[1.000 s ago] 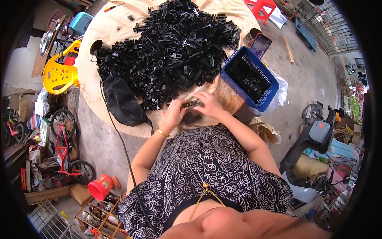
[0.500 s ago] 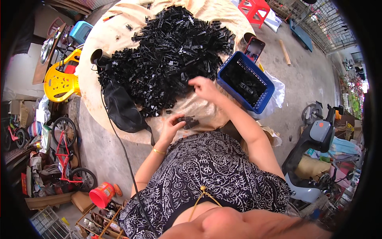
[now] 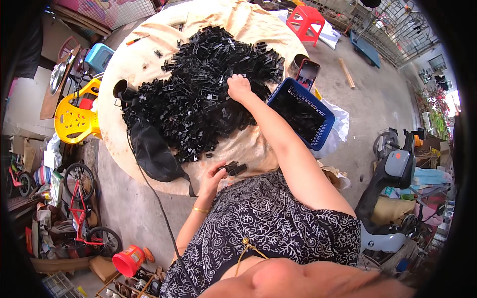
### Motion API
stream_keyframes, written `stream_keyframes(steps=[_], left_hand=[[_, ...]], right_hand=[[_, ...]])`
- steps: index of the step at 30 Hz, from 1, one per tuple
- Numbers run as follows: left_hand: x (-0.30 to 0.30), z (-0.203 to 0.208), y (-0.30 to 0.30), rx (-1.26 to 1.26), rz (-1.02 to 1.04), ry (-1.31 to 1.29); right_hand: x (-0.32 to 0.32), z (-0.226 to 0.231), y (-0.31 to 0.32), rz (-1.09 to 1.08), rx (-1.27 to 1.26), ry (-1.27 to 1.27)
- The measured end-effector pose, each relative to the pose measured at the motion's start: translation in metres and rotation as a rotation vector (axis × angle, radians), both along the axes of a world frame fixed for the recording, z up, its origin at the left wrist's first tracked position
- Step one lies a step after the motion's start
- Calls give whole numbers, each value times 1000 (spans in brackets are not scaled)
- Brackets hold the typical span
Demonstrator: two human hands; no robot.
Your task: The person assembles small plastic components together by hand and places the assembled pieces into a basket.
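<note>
A large heap of small black plastic pieces covers much of the round table. My right hand reaches over the heap's right side, fingers curled down into a closed shape; what is in them, if anything, is hidden. Near the table's front edge, my left hand has thumb and fingers closed on a few black plastic pieces, which stick out to its right. To the right of the heap, a blue plastic basket holds more black pieces.
A pale cloth covers the table. A black bag with a cord lies at its left front, below a dark cup. A phone stands behind the basket. Around are a yellow chair, a red stool and a scooter.
My right hand has moved left and farther over the heap, its fingers now curled. My left hand stays by the front edge with the black pieces. The whole view has shifted slightly.
</note>
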State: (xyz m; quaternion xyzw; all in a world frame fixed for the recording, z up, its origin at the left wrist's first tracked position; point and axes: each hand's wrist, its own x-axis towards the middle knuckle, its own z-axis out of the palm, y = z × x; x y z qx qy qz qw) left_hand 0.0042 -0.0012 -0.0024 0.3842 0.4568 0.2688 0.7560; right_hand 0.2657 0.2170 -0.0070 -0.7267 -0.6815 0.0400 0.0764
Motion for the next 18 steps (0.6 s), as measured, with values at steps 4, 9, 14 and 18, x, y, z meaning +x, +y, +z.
stream_keyframes(steps=[4,9,14,18], left_hand=[[-2,-8,5,-79,63,-22],[-2,-11,11,-127,135,-57],[0,-9,11,-173,116,-61],[8,-4,13,-152,82,-77]], right_hand=[[-3,7,-14,48,134,269],[-14,7,-62,79,209,-4],[-7,-16,-77,115,203,43],[4,-21,-74,31,316,421]])
